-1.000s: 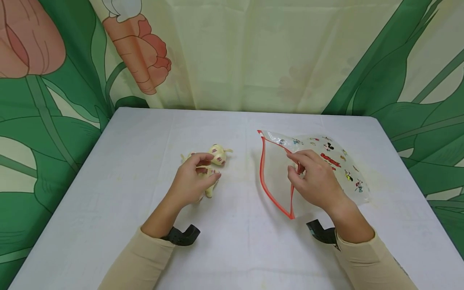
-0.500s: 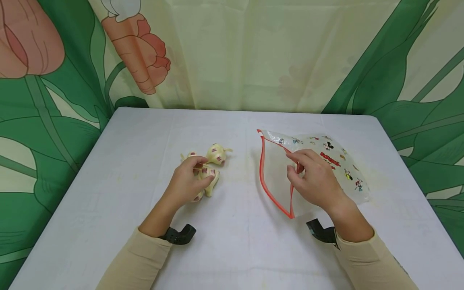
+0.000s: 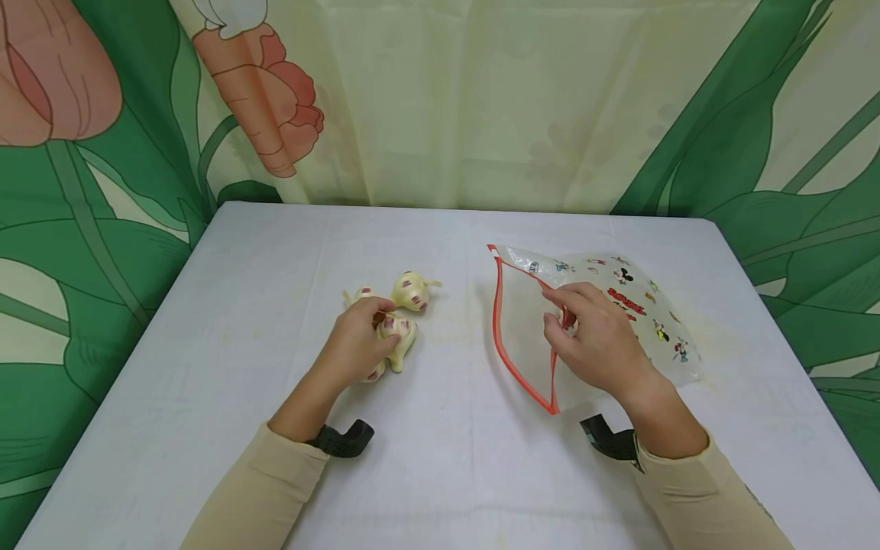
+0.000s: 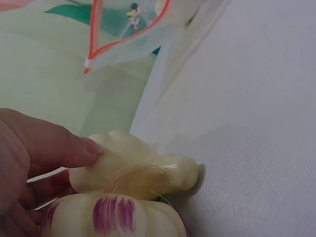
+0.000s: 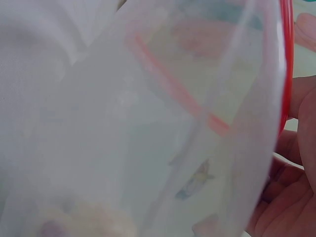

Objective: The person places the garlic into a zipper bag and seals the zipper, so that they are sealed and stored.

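Several cream garlic bulbs with purple streaks lie grouped on the table left of centre. My left hand [image 3: 360, 340] grips one garlic bulb [image 4: 128, 163]; in the left wrist view the thumb presses its side and the fingers curl behind it. A second garlic bulb [image 4: 113, 217] sits right against it, nearer that camera. Farther back rests another garlic bulb [image 3: 411, 292]. To the right, my right hand [image 3: 598, 332] pinches the red-edged mouth of a clear zip bag [image 3: 660, 305] printed with cartoon figures. The bag's mouth gapes toward the left hand.
A white cloth covers the table [image 3: 454, 473]. Behind it hangs a curtain [image 3: 522, 99] with printed flowers and leaves. Black wrist mounts [image 3: 344, 439] stick out below both hands. Through the bag, a blurred yellowish shape with purple shows in the right wrist view.
My left hand has drawn slightly left and closed its thumb and fingers on a garlic bulb. The right hand and the bag have stayed in place.
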Available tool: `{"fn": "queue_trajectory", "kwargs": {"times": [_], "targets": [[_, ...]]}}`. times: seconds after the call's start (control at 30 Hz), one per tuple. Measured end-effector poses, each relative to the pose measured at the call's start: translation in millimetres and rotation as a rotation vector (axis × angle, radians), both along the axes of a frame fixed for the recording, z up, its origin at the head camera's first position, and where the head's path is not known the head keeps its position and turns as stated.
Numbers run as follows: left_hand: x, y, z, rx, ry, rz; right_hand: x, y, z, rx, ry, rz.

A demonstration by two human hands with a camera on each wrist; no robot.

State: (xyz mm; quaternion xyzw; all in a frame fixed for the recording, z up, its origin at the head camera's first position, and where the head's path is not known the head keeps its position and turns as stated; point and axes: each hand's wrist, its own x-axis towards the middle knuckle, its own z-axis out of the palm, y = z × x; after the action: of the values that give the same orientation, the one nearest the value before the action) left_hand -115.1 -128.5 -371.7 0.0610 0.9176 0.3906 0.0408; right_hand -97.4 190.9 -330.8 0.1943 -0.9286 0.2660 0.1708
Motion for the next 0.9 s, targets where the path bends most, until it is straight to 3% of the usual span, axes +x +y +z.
{"fn": "queue_trajectory", "kwargs": {"times": [0.53,0.9], "targets": [[-3.8,10.0,-3.3,-0.035,0.02,-0.018,0.9,-0.5,1.0,-0.001,-0.005,-0.012],[-3.9,7.6,0.2,-0.122,0.033,-0.085,0.4,0.5,-0.1,-0.002,-0.007,-0.008]]}}
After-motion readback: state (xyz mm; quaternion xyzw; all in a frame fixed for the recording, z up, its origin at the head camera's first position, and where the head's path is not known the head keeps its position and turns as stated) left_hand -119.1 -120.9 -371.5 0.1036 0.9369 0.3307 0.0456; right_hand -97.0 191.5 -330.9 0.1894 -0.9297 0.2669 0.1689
